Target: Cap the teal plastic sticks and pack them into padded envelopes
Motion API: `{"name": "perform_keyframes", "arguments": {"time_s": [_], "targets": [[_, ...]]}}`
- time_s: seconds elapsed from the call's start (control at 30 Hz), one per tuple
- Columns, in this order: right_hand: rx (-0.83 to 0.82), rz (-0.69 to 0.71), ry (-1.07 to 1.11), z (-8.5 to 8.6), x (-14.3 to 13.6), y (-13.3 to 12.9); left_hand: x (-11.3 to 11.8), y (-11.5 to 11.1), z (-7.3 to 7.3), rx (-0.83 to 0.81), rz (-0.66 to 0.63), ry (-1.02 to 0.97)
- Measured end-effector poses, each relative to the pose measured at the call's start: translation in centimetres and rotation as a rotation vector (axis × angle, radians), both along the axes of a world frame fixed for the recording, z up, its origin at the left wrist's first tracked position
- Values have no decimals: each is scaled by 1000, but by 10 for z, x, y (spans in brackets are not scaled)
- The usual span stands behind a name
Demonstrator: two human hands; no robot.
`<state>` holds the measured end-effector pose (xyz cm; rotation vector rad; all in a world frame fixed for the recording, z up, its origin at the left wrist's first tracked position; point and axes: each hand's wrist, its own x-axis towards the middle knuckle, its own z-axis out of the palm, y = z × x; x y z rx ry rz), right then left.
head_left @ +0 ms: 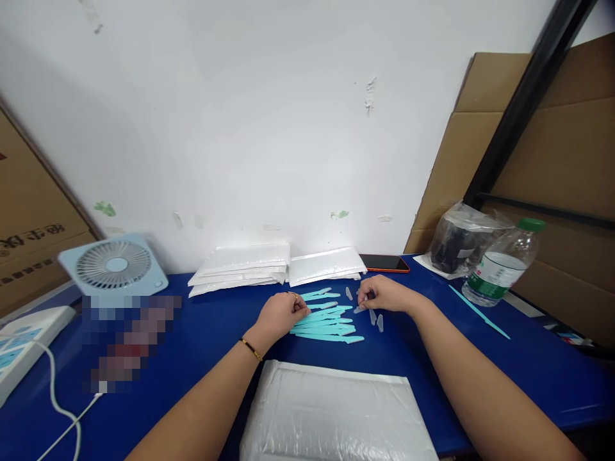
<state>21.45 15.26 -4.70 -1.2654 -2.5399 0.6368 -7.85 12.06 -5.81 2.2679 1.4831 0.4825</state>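
Two bare hands over a blue table (192, 397), well apart from each other. Left hand (281, 317) has its fingertips bunched at the left ends of a loose row of teal sticks (327, 331) — can't tell if it's actually gripping one. Right hand (384, 294) is curled with fingertips drawn together, right by some small clear caps (373, 316) just past the sticks' right ends; can't tell if one's pinched in there either. Big silvery padded mailer (336, 413) sits between the forearms, smaller white mailers (243, 264) are stacked by the wall. Off to the right, one lone teal stick (480, 312) lies near a green-capped bottle (500, 269) — and a blue fan (115, 264) stands far left.
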Motion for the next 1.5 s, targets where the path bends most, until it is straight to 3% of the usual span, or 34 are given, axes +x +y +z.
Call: {"name": "perform_keyframes", "arguments": {"time_s": [0.5, 0.77, 1.1, 1.37, 1.5], "targets": [[38, -46, 37, -6, 4, 4, 0, 2, -3, 4, 0, -11], [-13, -33, 73, -8, -9, 3, 4, 2, -1, 13, 36, 41], [-106, -99, 70, -9, -4, 3, 0, 2, 1, 45, 55, 89], [10, -105, 160, -21, -27, 4, 2, 9, -7, 95, 45, 104], [111, -69, 169, -20, -26, 7, 2, 10, -6, 129, 53, 112]]}}
